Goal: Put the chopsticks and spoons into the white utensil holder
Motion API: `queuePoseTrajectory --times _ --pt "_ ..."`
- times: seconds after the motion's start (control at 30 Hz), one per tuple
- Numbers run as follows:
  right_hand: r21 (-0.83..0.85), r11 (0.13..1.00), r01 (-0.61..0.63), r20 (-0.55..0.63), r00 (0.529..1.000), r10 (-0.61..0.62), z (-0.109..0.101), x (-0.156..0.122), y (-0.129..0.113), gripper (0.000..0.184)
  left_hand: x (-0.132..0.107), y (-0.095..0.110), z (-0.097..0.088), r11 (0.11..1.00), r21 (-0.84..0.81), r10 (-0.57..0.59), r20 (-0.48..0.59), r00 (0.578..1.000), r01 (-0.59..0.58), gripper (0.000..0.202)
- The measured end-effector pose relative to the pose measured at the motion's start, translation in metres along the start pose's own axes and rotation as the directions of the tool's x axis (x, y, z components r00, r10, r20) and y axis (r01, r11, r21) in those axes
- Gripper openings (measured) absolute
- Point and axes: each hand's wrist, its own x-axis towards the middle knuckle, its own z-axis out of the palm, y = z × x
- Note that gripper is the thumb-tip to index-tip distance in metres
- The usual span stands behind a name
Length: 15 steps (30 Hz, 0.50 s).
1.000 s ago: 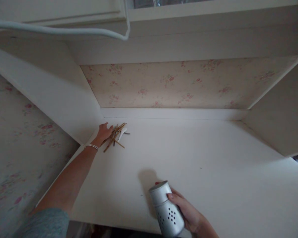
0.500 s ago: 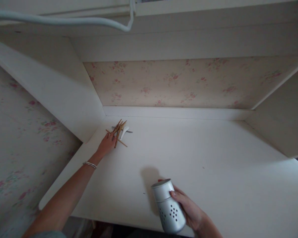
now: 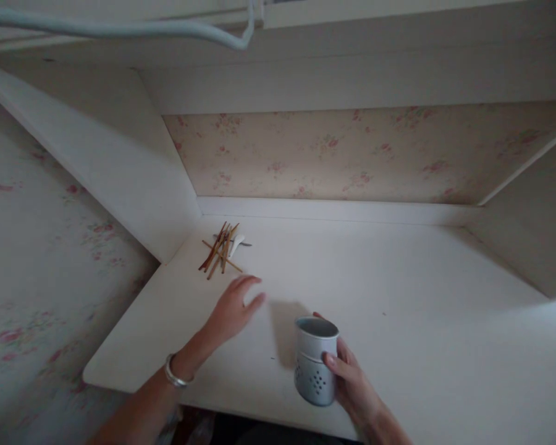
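Note:
My right hand [image 3: 352,377] is wrapped round a silver metal utensil holder [image 3: 315,358] with small round holes in its side. The holder is nearly upright, its mouth facing up and towards the back, and no contents show inside. My left hand [image 3: 235,309], a bracelet on its wrist, hovers over the desk to the left of the holder with thumb and fingers apart and nothing in them. Beyond it, at the back left, lies a loose pile of wooden chopsticks [image 3: 220,250]. A white spoon [image 3: 236,245] and a thin grey utensil, partly covered, lie among them.
The white desktop [image 3: 398,346] has a rounded front-left corner. White panels rise at the left [image 3: 120,167] and right, with a shelf [image 3: 306,80] overhead. A white cable [image 3: 120,29] runs along the top left. Floral wallpaper [image 3: 324,154] covers the back.
My left hand has left the chopstick pile and moved right and nearer, empty. The holder in my right hand has been tipped so its open mouth now shows, and it is slightly higher.

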Motion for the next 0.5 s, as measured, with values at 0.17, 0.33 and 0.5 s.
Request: queuePoseTrajectory --times 0.17,0.33,0.5 --pt "-0.213 0.954 0.210 -0.021 0.976 -0.219 0.023 0.015 -0.017 0.095 -0.066 -0.011 0.054 1.000 -0.006 0.029 0.389 0.921 -0.028 0.053" --pt "-0.290 0.921 0.260 0.059 0.966 -0.254 0.029 0.023 -0.025 0.100 -0.058 -0.009 0.077 0.993 0.016 0.104 0.341 0.934 -0.117 0.061" --pt "-0.446 0.820 0.359 0.045 0.924 -0.380 0.008 0.025 -0.010 0.086 0.007 -0.010 0.066 0.990 -0.089 0.127 0.196 0.972 -0.112 0.058"
